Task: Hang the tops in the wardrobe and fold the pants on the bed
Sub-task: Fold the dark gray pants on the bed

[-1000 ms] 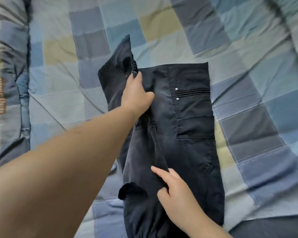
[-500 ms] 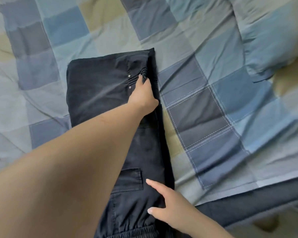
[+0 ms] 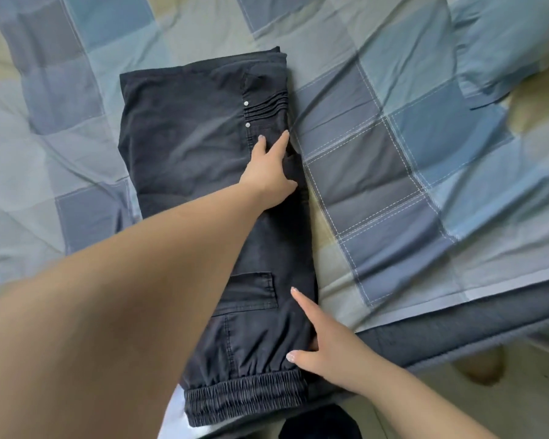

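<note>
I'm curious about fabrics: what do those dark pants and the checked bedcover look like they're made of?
The pants look like matte woven cotton or a cotton blend: faded charcoal, soft creases, metal-looking studs, a gathered elastic cuff. The bedcover seems to be a thin smooth cotton-like quilt, going by its stitched lines and fine wrinkles. Neither is certain.

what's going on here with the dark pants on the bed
A person is folding a pair of dark pants on a bed covered with a blue checked quilt. The pants lie folded lengthwise, one leg over the other, with the elastic cuff nearest the person. The left hand presses flat near the waist end and the right hand rests with straight fingers on the lower leg edge. No cross fold is made yet.
</note>
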Tool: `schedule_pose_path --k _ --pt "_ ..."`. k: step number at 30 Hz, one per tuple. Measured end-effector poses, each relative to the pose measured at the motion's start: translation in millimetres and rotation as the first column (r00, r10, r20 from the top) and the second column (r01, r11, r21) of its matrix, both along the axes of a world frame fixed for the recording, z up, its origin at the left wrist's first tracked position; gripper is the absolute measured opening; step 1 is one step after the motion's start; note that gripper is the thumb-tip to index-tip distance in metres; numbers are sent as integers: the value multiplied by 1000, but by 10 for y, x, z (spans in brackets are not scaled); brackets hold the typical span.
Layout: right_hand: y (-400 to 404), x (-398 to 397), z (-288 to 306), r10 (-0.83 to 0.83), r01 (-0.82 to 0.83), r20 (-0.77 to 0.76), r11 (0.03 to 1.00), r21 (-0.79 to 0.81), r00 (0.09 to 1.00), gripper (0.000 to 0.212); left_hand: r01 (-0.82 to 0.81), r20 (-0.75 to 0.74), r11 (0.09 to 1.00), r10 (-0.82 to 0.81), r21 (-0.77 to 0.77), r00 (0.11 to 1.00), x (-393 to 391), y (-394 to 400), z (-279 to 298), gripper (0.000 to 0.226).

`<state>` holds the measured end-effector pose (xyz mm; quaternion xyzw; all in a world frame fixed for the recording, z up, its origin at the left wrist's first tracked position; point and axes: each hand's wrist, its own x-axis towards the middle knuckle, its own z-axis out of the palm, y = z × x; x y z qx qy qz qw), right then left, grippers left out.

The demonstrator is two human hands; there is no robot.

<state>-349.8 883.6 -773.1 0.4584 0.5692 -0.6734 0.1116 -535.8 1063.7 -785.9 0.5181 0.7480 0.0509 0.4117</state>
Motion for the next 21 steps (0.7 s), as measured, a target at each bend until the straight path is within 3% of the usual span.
schedule_pose_path --k 3,5,9,13,16,18,21 --pt "-28 -116 29 53 -57 53 996 74 997 82 18 -6 1000 -18 18 1000 -96 -380 56 85" --pt "-91 -157 38 -84 73 66 987 144 994 70 -21 10 999 21 39 1000 -169 -733 101 71" --pt "-323 -128 51 -351 300 77 878 372 933 49 -217 -49 965 226 145 973 -369 -1711 206 40" --pt "-514 -67 0 -454 360 137 828 430 880 38 -482 -109 862 500 158 859 -569 -2609 265 41" --pt "-595 -92 2 -373 286 179 880 379 910 21 -663 5 749 663 -17 749 -609 -3139 290 47" --pt "-597 -116 0 -322 254 172 910 326 931 11 -684 108 711 702 -165 704 -598 -3368 286 43" --pt "-526 -120 -6 -288 231 198 935 270 937 23 -660 169 717 696 -225 698 -603 -3447 244 42"
